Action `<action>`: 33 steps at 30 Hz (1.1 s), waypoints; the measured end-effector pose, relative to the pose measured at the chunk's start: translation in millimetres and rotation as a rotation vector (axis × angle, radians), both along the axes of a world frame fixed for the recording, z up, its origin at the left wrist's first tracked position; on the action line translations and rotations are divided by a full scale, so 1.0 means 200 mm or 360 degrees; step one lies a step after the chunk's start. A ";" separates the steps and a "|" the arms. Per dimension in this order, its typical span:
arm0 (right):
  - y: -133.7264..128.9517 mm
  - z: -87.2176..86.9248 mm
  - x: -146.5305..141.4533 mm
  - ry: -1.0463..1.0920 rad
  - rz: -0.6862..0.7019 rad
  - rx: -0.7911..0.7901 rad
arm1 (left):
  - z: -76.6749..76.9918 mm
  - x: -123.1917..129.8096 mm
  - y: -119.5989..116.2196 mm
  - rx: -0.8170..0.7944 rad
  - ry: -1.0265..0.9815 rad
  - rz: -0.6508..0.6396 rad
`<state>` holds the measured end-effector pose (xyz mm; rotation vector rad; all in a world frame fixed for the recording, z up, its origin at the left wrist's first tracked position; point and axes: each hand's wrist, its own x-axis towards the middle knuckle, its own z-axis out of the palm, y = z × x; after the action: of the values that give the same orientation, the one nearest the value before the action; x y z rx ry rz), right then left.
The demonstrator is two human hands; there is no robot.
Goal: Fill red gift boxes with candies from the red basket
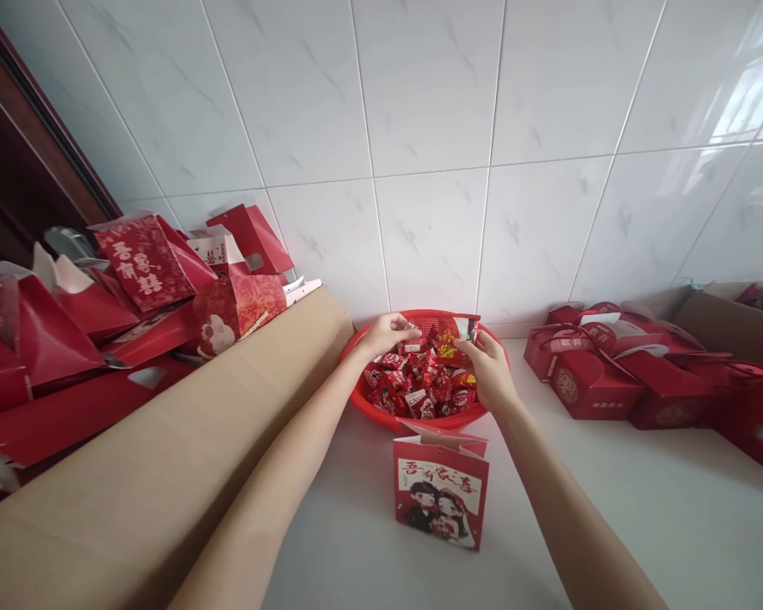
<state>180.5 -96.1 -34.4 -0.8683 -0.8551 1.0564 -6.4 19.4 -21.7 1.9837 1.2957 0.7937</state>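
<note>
A red plastic basket (381,415) full of red-wrapped candies (423,398) stands by the tiled wall. Over its right side, my right hand (492,368) grips a red packet with yellow lettering (448,341) between thumb and fingers. Above the basket's left part, my left hand (387,333) has its fingers pinched together near the candies; what they hold, if anything, is too small to make out. In front of the basket a red gift box (441,491) with a cartoon couple stands upright, its top flaps apart. Neither hand touches that box.
At left, a large cardboard box (229,407) holds several red paper gift boxes (149,263), and its long side runs beside my left arm. On the right of the white tabletop (565,500), several closed red boxes with handles (598,381) sit in a group against the wall.
</note>
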 end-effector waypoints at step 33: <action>-0.02 0.01 -0.01 -0.0057 0.0018 0.0052 | -0.04 -0.05 -0.11 -0.0650 0.0935 -0.0248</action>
<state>178.7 -99.9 -33.3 -0.8577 -0.9059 1.0367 -15.4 -3.1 -29.0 2.0015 1.4484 -0.1501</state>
